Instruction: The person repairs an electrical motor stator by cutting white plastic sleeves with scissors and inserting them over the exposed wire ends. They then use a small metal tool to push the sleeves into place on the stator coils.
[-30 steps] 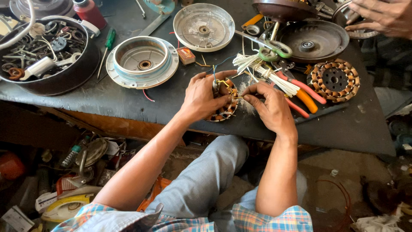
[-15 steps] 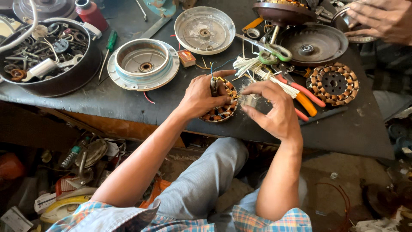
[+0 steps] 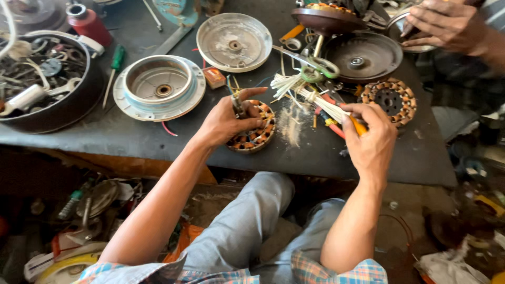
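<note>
Dark tabletop, seen from above, crowded with fan-motor parts. Largest to smallest: a black bowl of scrap parts at the left edge; a pale round housing near the middle; a flat round cover toward the far edge; a dark disc and a second wound coil ring toward the right. The wound coil ring being worked lies flat near the front edge, its axis upright; being round, it has no long direction.

The left hand rests on this ring, thumb and forefinger pinching a small metal tool that stands roughly upright over the windings. The right hand, fingers curled shut, grips an orange-handled tool whose long axis runs toward the far left, beside a bundle of pale strips. Another person's hand works at the far right corner.

Risks, as judged: the ring sits close to the front edge and could slide off under a push; a slip of the metal tool could nick the copper windings.
</note>
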